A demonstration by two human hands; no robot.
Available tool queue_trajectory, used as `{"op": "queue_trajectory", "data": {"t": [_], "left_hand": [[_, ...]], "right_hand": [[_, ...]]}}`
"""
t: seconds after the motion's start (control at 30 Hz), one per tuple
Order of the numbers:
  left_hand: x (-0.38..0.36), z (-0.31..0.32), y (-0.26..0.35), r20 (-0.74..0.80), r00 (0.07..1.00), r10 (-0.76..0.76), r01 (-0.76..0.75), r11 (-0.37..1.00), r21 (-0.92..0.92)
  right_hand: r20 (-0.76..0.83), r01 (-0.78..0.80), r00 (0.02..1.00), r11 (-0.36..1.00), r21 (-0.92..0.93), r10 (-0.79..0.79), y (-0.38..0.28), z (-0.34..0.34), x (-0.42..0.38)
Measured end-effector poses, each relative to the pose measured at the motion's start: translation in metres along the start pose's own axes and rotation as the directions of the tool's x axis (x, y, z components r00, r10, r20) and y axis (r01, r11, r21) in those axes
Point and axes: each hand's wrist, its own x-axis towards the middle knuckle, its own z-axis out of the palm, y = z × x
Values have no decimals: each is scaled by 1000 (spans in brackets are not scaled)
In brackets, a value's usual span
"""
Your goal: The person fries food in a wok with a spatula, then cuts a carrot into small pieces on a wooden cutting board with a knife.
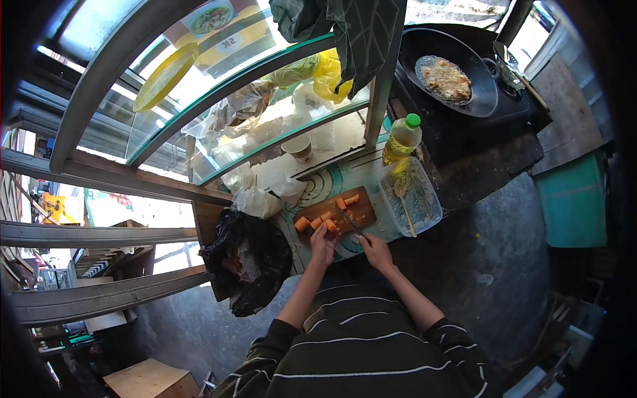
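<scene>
On a brown cutting board [369, 213] lie several pieces of orange carrot [302, 223], thick chunks at the left and smaller bits at the right. My right hand [376, 253] is wrapped round the handle of a knife [352, 223], whose blade points up and left over the board among the pieces. At the board's front edge, my left hand [323, 246] has its fingertips against a carrot chunk [331, 226], left of the blade. Its fingers are bent close together.
Right of the board stand a clear plastic tub [431, 211] holding a spoon, and an oil bottle [402, 139] with a green cap. A wok [488, 99] with frying food is at the upper right. A black bag [265, 249] and white bags [255, 198] lie left.
</scene>
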Motion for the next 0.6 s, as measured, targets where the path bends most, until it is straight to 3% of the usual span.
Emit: {"op": "queue_trajectory", "data": {"t": [0.07, 0.13, 0.17, 0.2, 0.23, 0.27, 0.3, 0.37, 0.4, 0.47, 0.6], "left_hand": [[0, 0, 13, 3, 998, -67, 68, 995, -73], [1, 9, 37, 45, 996, -80, 78, 996, 47], [0, 18, 50, -50, 999, 12, -1, 974, 225], [8, 19, 59, -48, 999, 14, -3, 975, 223], [18, 17, 67, 9, 946, 325, -248, 701, 669], [27, 14, 74, 207, 815, 541, -359, 191, 914], [35, 11, 80, 206, 813, 545, -360, 192, 913], [49, 3, 87, 466, 751, 468, -389, -257, 884], [55, -4, 85, 467, 749, 471, -391, -255, 884], [63, -14, 80, 416, 872, 257, -274, -448, 851], [49, 0, 84, 355, 906, 232, -197, -512, 836]], "right_hand": [[36, 4, 999, 999, 40, -6, 8, 3, -2], [87, -35, 996, 997, 73, 29, 9, 2, -6], [86, -32, 996, 997, 72, 26, 9, 1, -7], [99, -41, 994, 998, 55, 36, 10, 0, -10], [112, -51, 993, 998, 38, 47, 11, 0, -12], [112, -48, 993, 998, 37, 43, 12, 0, -13], [105, -44, 993, 999, -12, 45, 14, 1, -14], [96, -35, 995, 997, -64, 41, 15, 2, -13], [108, -36, 993, 997, -67, 43, 15, 3, -13], [117, -37, 992, 997, -71, 46, 16, 4, -12], [139, -123, 983, 992, 19, 120, 25, 7, -9]]}}
